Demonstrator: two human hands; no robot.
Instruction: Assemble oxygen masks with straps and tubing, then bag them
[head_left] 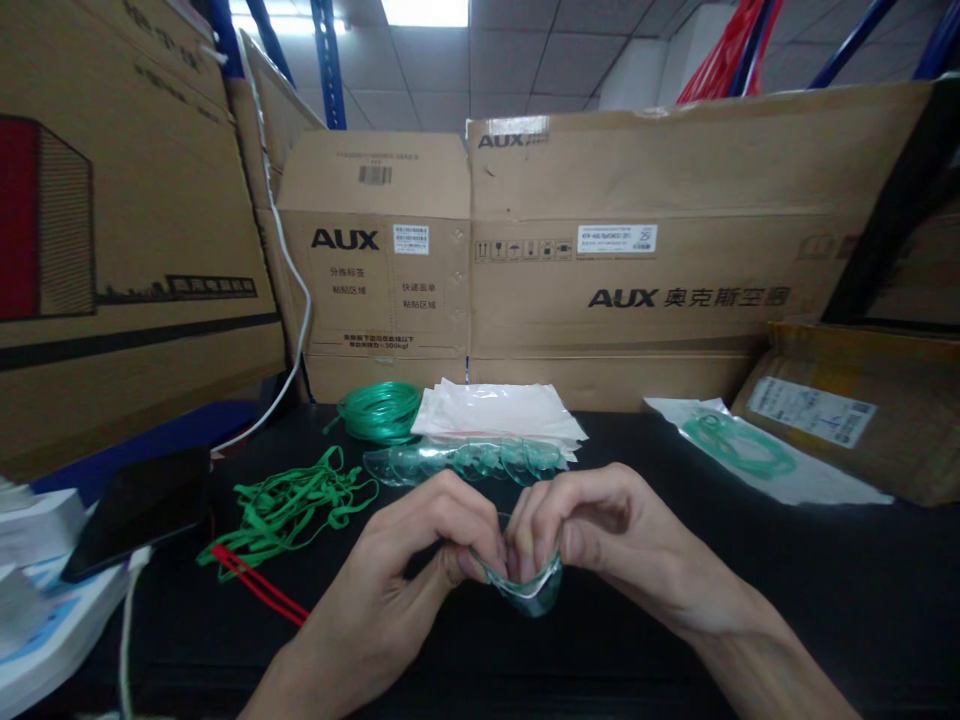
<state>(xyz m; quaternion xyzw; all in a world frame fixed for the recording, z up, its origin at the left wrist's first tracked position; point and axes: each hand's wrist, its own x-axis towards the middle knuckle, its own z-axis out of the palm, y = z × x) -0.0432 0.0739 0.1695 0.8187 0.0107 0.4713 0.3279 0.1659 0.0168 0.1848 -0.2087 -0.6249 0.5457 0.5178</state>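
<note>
Both my hands meet over the black table, pinching one clear green-tinted plastic mask (531, 590). My left hand (420, 560) grips its left side with thumb and fingers closed. My right hand (600, 540) curls over its top and right side, fingers closed. Just beyond my hands lies a row of several more clear masks (465, 460). Behind them sits a stack of clear plastic bags (499, 410) and a coil of green tubing (379, 410). A heap of green elastic straps (292, 505) lies to the left.
Large AUX cardboard boxes (600, 270) wall off the back and left. A bagged mask set (750, 450) and a brown carton (862, 410) lie at the right. A black phone (135, 510) rests on booklets (45, 610) at the left, beside a red cord (262, 590).
</note>
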